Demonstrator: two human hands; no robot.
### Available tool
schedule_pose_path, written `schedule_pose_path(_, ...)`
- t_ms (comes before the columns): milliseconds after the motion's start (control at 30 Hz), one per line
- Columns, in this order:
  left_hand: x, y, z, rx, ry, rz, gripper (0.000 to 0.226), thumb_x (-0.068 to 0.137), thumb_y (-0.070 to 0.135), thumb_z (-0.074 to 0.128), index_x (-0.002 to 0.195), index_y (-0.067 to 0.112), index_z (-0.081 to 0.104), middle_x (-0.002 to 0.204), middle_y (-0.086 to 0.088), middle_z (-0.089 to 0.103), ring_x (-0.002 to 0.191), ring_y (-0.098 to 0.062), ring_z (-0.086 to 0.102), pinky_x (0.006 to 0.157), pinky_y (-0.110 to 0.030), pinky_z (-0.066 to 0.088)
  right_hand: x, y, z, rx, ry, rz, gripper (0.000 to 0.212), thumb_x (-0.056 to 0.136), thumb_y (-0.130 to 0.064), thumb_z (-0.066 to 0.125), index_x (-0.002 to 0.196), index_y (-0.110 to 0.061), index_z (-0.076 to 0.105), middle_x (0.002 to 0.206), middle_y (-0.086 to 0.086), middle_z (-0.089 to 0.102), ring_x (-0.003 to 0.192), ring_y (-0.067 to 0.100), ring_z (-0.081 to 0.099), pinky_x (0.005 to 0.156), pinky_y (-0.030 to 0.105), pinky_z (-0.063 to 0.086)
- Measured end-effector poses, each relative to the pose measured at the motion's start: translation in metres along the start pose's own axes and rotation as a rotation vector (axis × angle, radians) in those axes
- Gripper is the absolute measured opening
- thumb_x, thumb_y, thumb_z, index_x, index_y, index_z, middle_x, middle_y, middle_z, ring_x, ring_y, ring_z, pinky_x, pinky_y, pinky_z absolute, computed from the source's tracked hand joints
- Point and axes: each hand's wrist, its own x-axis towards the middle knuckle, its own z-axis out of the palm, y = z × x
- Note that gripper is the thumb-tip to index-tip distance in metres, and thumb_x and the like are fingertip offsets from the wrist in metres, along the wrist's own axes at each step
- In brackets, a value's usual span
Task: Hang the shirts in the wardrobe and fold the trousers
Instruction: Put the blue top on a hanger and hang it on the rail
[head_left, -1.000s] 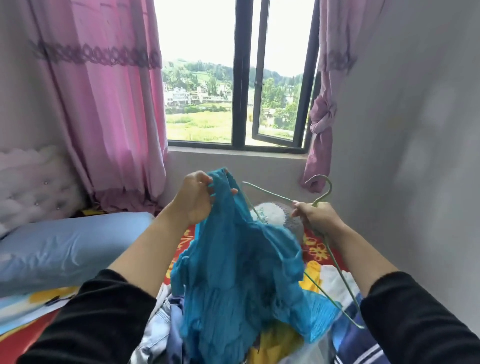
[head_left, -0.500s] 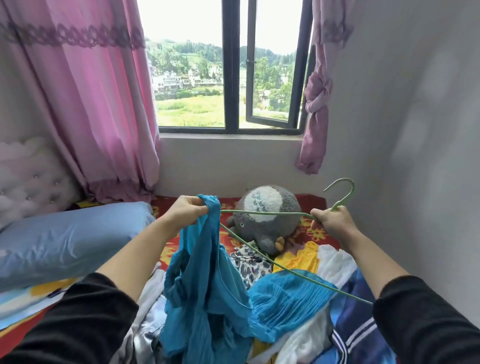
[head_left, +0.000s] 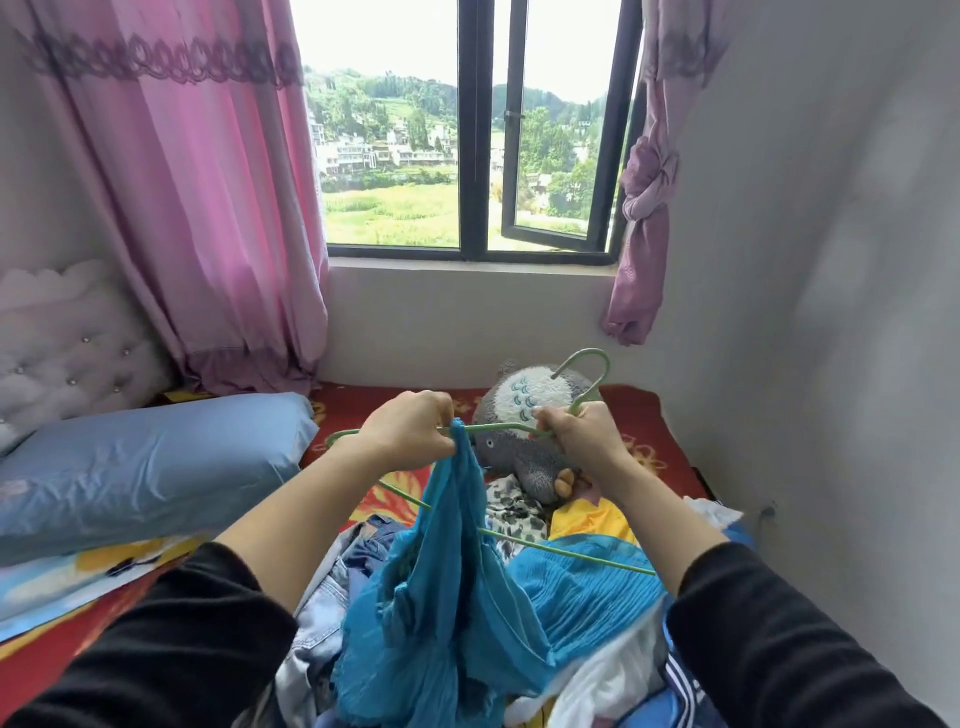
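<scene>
A crinkled teal shirt hangs in front of me above the bed. My left hand pinches its top edge, right at the upper arm of a thin green wire hanger. My right hand grips that hanger just below its hook. The hanger's lower bar runs across the shirt's spread part. Under the shirt lies a heap of clothes with denim, a white garment and a blue striped piece.
A grey plush toy sits on the red patterned bedspread beyond my hands. A blue pillow lies at the left by a tufted headboard. Pink curtains frame the window; a white wall stands close on the right.
My hands have come closer together. The left hand has brought the shirt's top edge up to the hanger's upper arm, and the hanger now lies more level.
</scene>
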Motion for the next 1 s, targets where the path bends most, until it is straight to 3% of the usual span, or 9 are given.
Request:
schedule_pose_path(133, -0.009, 0.005, 0.006, -0.139, -0.155, -0.014, 0.046, 0.069, 0.025, 0.064, 0.113, 0.029, 0.051, 0.092, -0.001, 0.059, 0.081, -0.021, 0.057, 0.067, -0.03, 0.047, -0.008, -0.001, 0.008, 0.0, -0.077, 0.02, 0.032, 0.084, -0.022, 0.069, 0.053, -0.015, 0.07, 0.041, -0.01, 0.047, 0.039, 0.004, 0.038, 0.041, 0.015, 0.032)
schedule_pose_path(233, -0.012, 0.009, 0.013, -0.215, -0.094, -0.046, 0.014, 0.075, 0.046, 0.065, 0.086, 0.037, 0.066, 0.092, 0.004, 0.064, 0.095, -0.021, 0.057, 0.088, -0.037, 0.045, -0.018, -0.003, 0.007, 0.135, -0.137, 0.014, 0.003, 0.08, -0.011, 0.071, 0.079, -0.008, 0.07, 0.058, -0.003, 0.061, 0.054, 0.01, 0.053, 0.051, 0.019, 0.043)
schedule_pose_path(333, -0.01, 0.003, 0.019, -0.153, 0.087, -0.131, 0.019, 0.083, 0.051, 0.064, 0.081, 0.033, 0.069, 0.096, 0.006, 0.068, 0.102, -0.021, 0.056, 0.096, -0.04, 0.036, -0.028, 0.009, 0.003, -0.082, 0.13, -0.193, 0.02, 0.073, -0.01, 0.072, 0.088, -0.016, 0.059, 0.074, -0.001, 0.055, 0.065, 0.007, 0.05, 0.062, 0.022, 0.043)
schedule_pose_path(433, -0.011, -0.002, 0.023, -0.197, 0.154, -0.184, 0.025, 0.085, 0.05, 0.063, 0.089, 0.027, 0.072, 0.106, 0.004, 0.068, 0.109, -0.023, 0.055, 0.1, -0.043, 0.034, -0.049, 0.036, 0.009, -0.242, 0.203, -0.382, 0.022, 0.071, -0.013, 0.065, 0.069, -0.025, 0.047, 0.058, -0.009, 0.045, 0.052, 0.004, 0.042, 0.05, 0.015, 0.034)
schedule_pose_path(600, -0.016, -0.005, 0.021, -0.383, 0.192, -0.175, 0.021, 0.083, 0.049, 0.066, 0.076, 0.029, 0.068, 0.091, 0.002, 0.068, 0.102, -0.028, 0.058, 0.1, -0.051, 0.039, -0.072, 0.103, 0.039, -0.656, -0.229, 0.144, 0.02, 0.079, -0.035, 0.06, 0.077, -0.018, 0.05, 0.073, -0.003, 0.056, 0.069, 0.017, 0.053, 0.06, 0.035, 0.045)
schedule_pose_path(667, -0.019, -0.008, 0.021, -0.433, 0.192, -0.166, 0.023, 0.083, 0.049, 0.067, 0.075, 0.027, 0.068, 0.081, -0.003, 0.065, 0.099, -0.033, 0.059, 0.099, -0.054, 0.041, -0.081, 0.126, 0.046, -0.706, -0.329, 0.391, 0.038, 0.083, -0.048, 0.056, 0.095, -0.013, 0.046, 0.083, 0.001, 0.051, 0.07, 0.017, 0.05, 0.056, 0.032, 0.037)
schedule_pose_path(733, -0.023, -0.015, 0.021, -0.467, 0.199, -0.156, 0.026, 0.082, 0.05, 0.067, 0.074, 0.026, 0.069, 0.076, -0.003, 0.064, 0.088, -0.031, 0.059, 0.092, -0.048, 0.045, -0.091, 0.139, 0.05, -0.659, -0.377, 0.532, 0.043, 0.083, -0.051, 0.054, 0.09, -0.009, 0.047, 0.078, 0.001, 0.049, 0.063, 0.015, 0.048, 0.055, 0.028, 0.037)
schedule_pose_path(833, -0.029, -0.028, 0.019, -0.557, 0.206, -0.155, 0.026, 0.08, 0.05, 0.069, 0.071, 0.026, 0.07, 0.066, 0.006, 0.06, 0.072, -0.017, 0.055, 0.072, -0.035, 0.044, -0.097, 0.147, 0.052, -0.593, -0.418, 0.644, 0.033, 0.08, -0.042, 0.057, 0.08, -0.011, 0.047, 0.077, 0.003, 0.054, 0.058, 0.015, 0.051, 0.046, 0.021, 0.039)
schedule_pose_path(1000, -0.039, -0.05, 0.015, -0.728, 0.23, -0.208, 0.021, 0.079, 0.043, 0.073, 0.066, 0.027, 0.072, 0.067, 0.007, 0.063, 0.069, -0.008, 0.054, 0.068, -0.025, 0.042, -0.091, 0.155, 0.04, -0.389, -0.194, 0.729, 0.005, 0.081, -0.004, 0.042, 0.082, -0.008, 0.038, 0.064, 0.012, 0.053, 0.043, 0.02, 0.046, 0.043, 0.019, 0.034)
